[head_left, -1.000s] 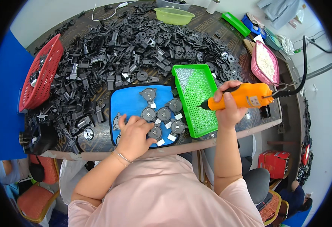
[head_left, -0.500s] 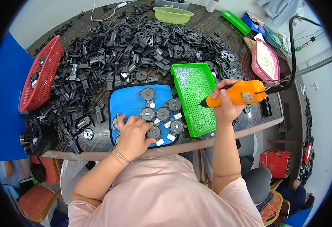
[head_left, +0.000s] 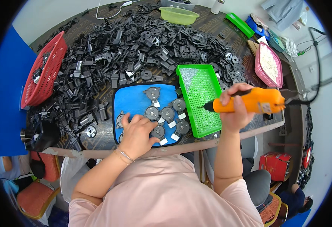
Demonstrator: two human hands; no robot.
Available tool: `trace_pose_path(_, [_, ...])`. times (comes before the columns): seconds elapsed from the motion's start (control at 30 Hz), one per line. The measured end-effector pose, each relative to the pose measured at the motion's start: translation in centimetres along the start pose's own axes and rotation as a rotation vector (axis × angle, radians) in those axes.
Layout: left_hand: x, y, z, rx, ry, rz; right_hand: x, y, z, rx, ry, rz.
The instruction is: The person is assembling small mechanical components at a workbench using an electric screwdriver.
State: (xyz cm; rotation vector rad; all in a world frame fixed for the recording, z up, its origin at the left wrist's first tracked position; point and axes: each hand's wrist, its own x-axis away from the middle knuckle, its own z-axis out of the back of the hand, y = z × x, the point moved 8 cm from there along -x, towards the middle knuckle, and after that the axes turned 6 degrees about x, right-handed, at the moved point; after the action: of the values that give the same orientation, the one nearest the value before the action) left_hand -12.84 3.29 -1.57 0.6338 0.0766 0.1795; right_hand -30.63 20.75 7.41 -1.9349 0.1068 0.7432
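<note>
My right hand [head_left: 237, 109] is wrapped round an orange electric screwdriver [head_left: 262, 101]. Its black nose and thin bit point left over a green perforated tray [head_left: 195, 130], which has small silvery screws [head_left: 189, 77] heaped at its far end. On a blue mat [head_left: 130, 99] lie several round dark grey parts [head_left: 167, 113] with white tabs. My left hand [head_left: 138, 134] rests among them, fingers spread. Its fingertips are close to a grey disc [head_left: 158, 131] and partly cover other discs at the mat's left side. Whether it presses on any of them I cannot tell.
Black plastic parts [head_left: 135, 49] form a wide heap beyond the mat. A red basket [head_left: 45, 77] stands at left, a pink basket [head_left: 262, 70] of white pieces at right. A yellow-green bowl [head_left: 179, 16] is at the back. The screwdriver's cable [head_left: 318, 72] hangs at right.
The whole view has shifted slightly, so the table appears further right. The screwdriver lies a little more level, its bit still over the tray. My left hand has stayed over the discs.
</note>
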Motion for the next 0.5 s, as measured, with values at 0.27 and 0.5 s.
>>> trace_pose_path(0.27, [0.1,-0.1,0.0,0.011,0.011,-0.012,4.5,0.0,-10.6,-0.082,-0.425,-0.019])
trace_pose_path(0.5, [0.0,-0.3,-0.4,-0.022,0.040,-0.029,5.9,1.2,-13.1,0.071,-0.538,0.026])
